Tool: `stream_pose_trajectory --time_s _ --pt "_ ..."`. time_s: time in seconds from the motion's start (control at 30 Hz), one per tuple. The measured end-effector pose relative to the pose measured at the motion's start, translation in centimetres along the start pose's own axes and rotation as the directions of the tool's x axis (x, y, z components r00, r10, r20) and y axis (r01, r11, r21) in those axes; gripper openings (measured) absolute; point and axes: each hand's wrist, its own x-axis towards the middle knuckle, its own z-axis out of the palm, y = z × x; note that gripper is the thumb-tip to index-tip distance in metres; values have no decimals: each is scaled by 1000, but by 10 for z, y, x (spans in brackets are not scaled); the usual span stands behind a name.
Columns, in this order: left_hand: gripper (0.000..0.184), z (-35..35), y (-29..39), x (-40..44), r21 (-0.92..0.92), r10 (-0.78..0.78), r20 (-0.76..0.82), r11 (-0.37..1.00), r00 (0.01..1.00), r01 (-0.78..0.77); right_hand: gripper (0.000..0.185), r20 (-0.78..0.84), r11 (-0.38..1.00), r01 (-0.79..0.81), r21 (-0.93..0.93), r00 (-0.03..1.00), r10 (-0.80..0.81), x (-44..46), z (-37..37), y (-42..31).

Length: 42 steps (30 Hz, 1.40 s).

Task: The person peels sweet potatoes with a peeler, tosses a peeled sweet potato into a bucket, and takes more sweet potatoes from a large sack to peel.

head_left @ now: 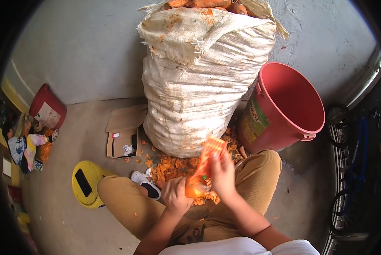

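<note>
My left hand is closed round the lower end of an orange vegetable, rounded and shiny, its exact kind unclear. Just right of it and slightly higher, my right hand has its fingers closed against a blurred, orange striped piece that rises above the fingertips. A small green spot shows between the hands; what it belongs to is too smeared to tell. Below and beyond the hands, a heap of orange peelings lies on the floor between my legs.
A tall white woven sack, full of orange vegetables, stands ahead. To its right is a red bucket. Leftward are an open cardboard box and a yellow container bearing a black phone. A blue bicycle stands far right.
</note>
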Motion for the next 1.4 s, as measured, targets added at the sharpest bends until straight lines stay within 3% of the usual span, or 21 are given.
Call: stream_pose_trajectory --time_s 0.07,0.2,0.23,0.27,0.33,0.43,0.53,0.6,0.63,0.73,0.8,0.83,0.97,1.03,1.1,1.17,1.2,1.23,1.3,1.37,1.4 --pt "44 1 1 2 -17 21 -4 1000 1000 -21 18 10 981 145 -129 989 -144 -6 9 2" --pt "38 -2 -4 2 33 27 19 999 999 -28 17 67 936 -351 35 935 348 15 -4 13" --pt "42 -3 -6 2 58 46 33 997 998 -48 19 30 941 -338 -20 941 338 21 -7 25" --pt "43 -4 -5 0 35 59 -7 998 998 -59 21 -115 985 -66 -161 992 48 32 -12 60" --pt "43 -10 -3 -1 -9 89 -87 996 992 -90 21 -276 964 -198 -176 950 145 54 -37 72" --pt "43 -13 -7 -2 13 36 -1 999 999 -36 21 -238 977 -156 146 953 187 54 -41 67" --pt "42 -6 -11 -5 29 38 44 999 998 -39 20 -55 953 -203 224 974 221 23 -17 20" --pt "41 -3 -11 -7 39 58 43 997 997 -60 20 2 995 -103 -5 995 103 3 0 5" --pt "40 -2 -10 -6 44 70 27 996 997 -72 21 10 975 103 -195 995 -103 -4 12 13" --pt "36 -1 -14 -9 38 105 13 994 994 -105 23 -5 945 62 -321 998 -67 13 3 27" --pt "35 -8 -13 -8 30 94 -14 995 995 -93 25 -198 850 -59 -523 979 -54 39 -19 54" --pt "35 -12 -13 -5 25 92 -9 995 996 -92 24 -271 882 -252 -398 951 149 55 -40 91" --pt "39 -6 -14 -3 -112 -238 185 959 953 261 21 -194 904 -98 -417 981 17 47 -44 73" --pt "39 3 -13 -4 -267 -384 285 848 878 458 20 -21 943 -69 -325 998 65 41 -41 58" --pt "40 5 -15 -4 -354 -417 381 758 825 547 19 164 976 -193 101 971 175 41 -46 49" --pt "41 7 -19 -13 -539 -531 588 305 610 785 16 363 777 -344 527 918 159 43 -58 47" --pt "42 6 -19 -13 -560 -521 698 33 492 828 16 305 825 -309 472 936 176 46 -58 47" --pt "45 2 -17 -11 -619 -455 742 -186 492 763 18 221 988 -154 -17 963 154 49 -60 48" --pt "46 0 -14 -8 -654 -386 748 -290 540 699 20 164 579 117 -807 986 29 49 -62 45" --pt "47 2 -16 -8 -650 -390 756 -362 525 668 18 96 963 -30 -267 994 57 46 -56 47" --pt "47 5 -18 -12 -629 -423 771 -385 477 676 18 73 993 -97 70 993 92 44 -54 49"
